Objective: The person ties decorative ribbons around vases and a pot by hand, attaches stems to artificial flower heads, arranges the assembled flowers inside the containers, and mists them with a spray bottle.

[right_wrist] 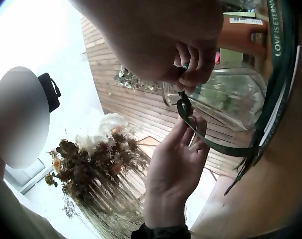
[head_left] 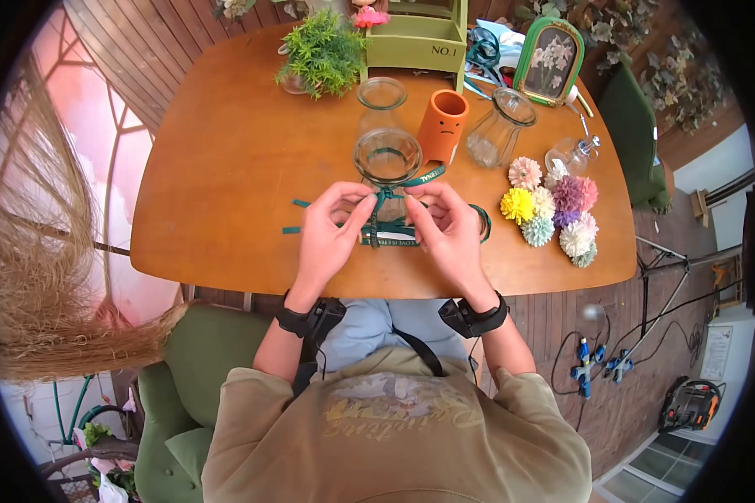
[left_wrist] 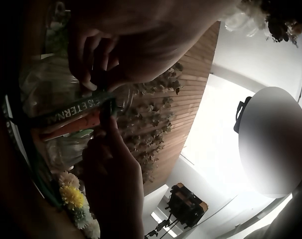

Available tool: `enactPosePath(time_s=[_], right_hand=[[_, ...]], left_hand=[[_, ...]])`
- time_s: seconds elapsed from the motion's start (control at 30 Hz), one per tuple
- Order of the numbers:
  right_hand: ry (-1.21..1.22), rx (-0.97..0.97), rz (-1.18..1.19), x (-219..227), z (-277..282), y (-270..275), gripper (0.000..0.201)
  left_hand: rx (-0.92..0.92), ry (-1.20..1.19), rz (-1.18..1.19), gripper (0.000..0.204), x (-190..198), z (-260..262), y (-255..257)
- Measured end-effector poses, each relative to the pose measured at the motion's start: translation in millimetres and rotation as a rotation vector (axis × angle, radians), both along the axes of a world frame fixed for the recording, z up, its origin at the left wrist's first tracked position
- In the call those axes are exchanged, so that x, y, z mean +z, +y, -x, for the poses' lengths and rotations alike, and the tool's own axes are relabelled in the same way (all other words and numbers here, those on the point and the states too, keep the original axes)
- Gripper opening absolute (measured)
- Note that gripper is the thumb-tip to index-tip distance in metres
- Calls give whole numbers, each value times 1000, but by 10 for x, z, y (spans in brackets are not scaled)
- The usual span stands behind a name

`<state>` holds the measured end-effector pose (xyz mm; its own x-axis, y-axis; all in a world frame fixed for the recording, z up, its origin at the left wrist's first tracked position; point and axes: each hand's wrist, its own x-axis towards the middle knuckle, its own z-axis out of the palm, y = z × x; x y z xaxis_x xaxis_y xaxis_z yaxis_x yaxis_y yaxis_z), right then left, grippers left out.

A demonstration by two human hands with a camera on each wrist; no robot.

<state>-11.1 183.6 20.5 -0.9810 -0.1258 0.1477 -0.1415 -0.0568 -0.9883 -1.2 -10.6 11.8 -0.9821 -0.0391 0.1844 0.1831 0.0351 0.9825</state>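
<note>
Near the table's front edge a clear glass vase (head_left: pixel 388 175) stands upright, with dark green ribbon (head_left: pixel 386 199) at its neck. My left hand (head_left: pixel 329 228) pinches the ribbon between thumb and forefinger on the left of the neck. From the other side my right hand (head_left: pixel 450 230) pinches it too, its fingers bent. In the right wrist view the ribbon (right_wrist: pixel 226 149) bends in a loop by the left fingertips and hangs to the table. White "ETERNAL" lettering shows on a ribbon length (left_wrist: pixel 66 113) in the left wrist view. More ribbon lies around the vase's base.
Behind stand another glass vase (head_left: pixel 381 113), an orange cup (head_left: pixel 442 130) and a third vase (head_left: pixel 491 138). Pompom flowers (head_left: pixel 566 197) lie at right near a small glass bottle (head_left: pixel 572 157). A plant (head_left: pixel 320 54), green box (head_left: pixel 415 54) and picture frame (head_left: pixel 549 63) line the back.
</note>
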Motion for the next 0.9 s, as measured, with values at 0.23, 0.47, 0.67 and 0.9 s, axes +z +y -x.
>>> enactPosePath(time_s=[0.23,0.47,0.67,0.9], right_hand=[[139,-97,-228,61,89,138,12],[161,-120,-234,-24,104,130,11],[325,-255,-504,93,-38,565,17],[304,-590,-1066,-159,-129,1463,35]], left_hand=[[237,167,100,8,85,89,-166],[207,172,-39,10,-132,138,-189],[300,105,-15,12,4,-33,-168],[-24,88,473,7,-101,-501,75]])
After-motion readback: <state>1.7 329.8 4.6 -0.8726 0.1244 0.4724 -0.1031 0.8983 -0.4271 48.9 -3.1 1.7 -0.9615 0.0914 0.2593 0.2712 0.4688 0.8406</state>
